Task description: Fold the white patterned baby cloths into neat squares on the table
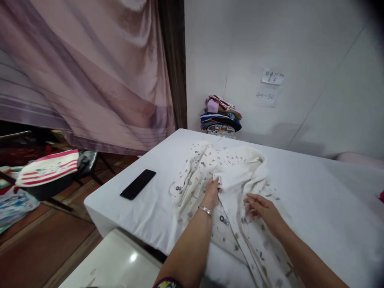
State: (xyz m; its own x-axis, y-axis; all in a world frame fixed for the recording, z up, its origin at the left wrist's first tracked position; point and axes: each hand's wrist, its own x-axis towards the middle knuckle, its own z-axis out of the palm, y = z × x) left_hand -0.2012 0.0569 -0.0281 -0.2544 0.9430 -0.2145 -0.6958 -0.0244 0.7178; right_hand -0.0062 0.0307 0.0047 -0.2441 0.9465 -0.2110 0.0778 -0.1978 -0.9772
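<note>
A white garment with small grey and brown prints lies rumpled across the white-covered table, its front edges parted and one long edge running toward me. My left hand, with a silver bracelet at the wrist, pinches the garment's edge near its middle. To the right, my right hand rests at the other front edge, fingers stretched and slightly apart, touching the cloth. Its lower fingers are partly hidden and a little blurred. The garment's lower part runs between and under my forearms.
A black phone lies on the white table to the left. Folded clothes are stacked behind the table by the wall. A white stool or cabinet top stands front left. A pink curtain hangs at the left.
</note>
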